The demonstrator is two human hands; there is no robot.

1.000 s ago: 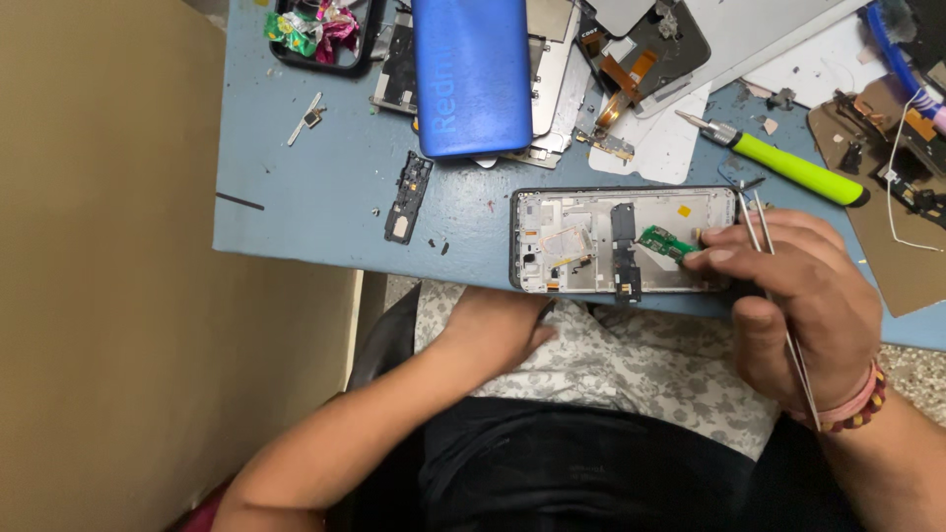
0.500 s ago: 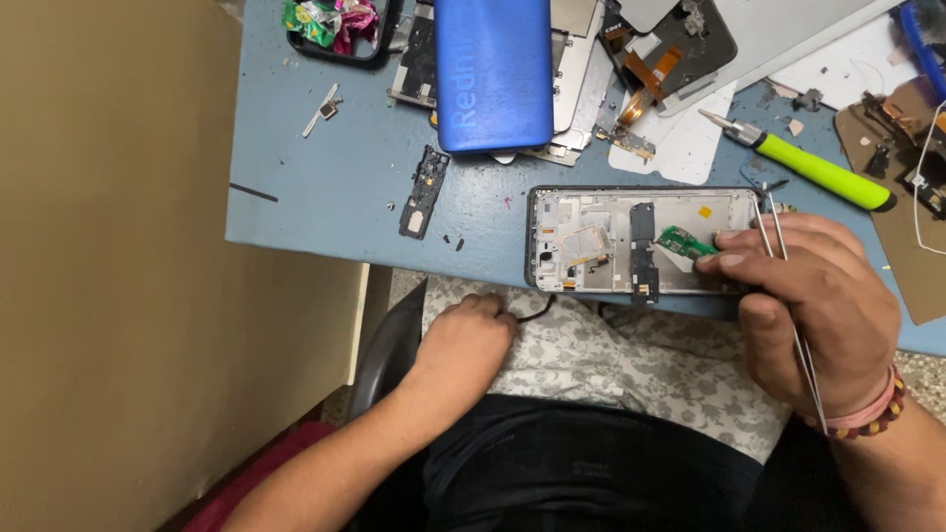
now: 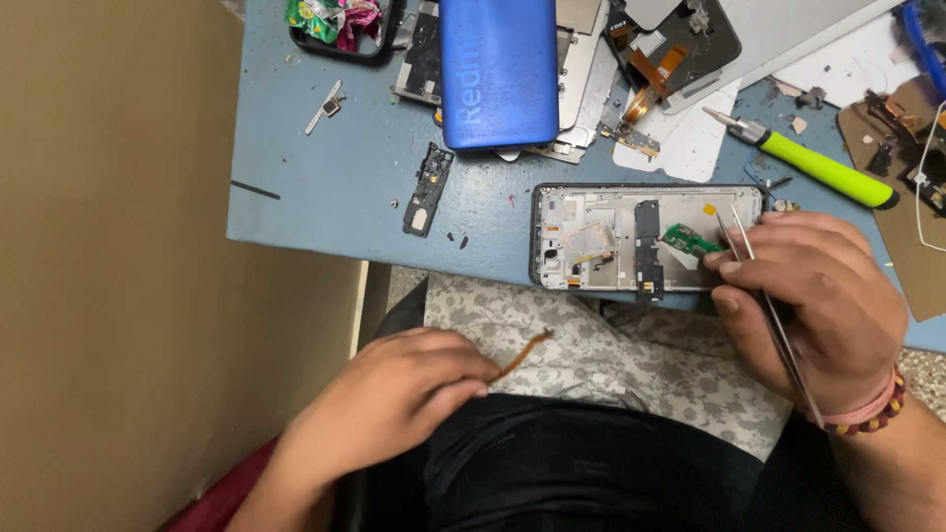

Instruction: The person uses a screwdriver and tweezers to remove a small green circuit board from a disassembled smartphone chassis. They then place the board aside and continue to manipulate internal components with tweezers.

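Head view, looking down over the blue tabletop (image 3: 325, 177). Your right hand (image 3: 813, 305) is closed around a pair of metal tweezers (image 3: 764, 296), whose tips point up toward the small green circuit board (image 3: 682, 239) seated in the opened phone frame (image 3: 591, 236); the heel of that hand rests at the frame's right end, near the tabletop's front edge. Your left hand (image 3: 379, 409) sits low over your lap, well apart from the frame, its fingertips pinched on a thin orange flex strip (image 3: 524, 353) that juts up and to the right above the patterned cloth (image 3: 611, 345). Behind the frame lie a blue phone back cover (image 3: 498, 69) on a stack of metal plates, a screwdriver with a yellow-green handle (image 3: 813, 163) to the right, and a small black bracket (image 3: 426, 187) to the left. A black tray of coloured wrappers (image 3: 335, 25) stands at the far left corner.
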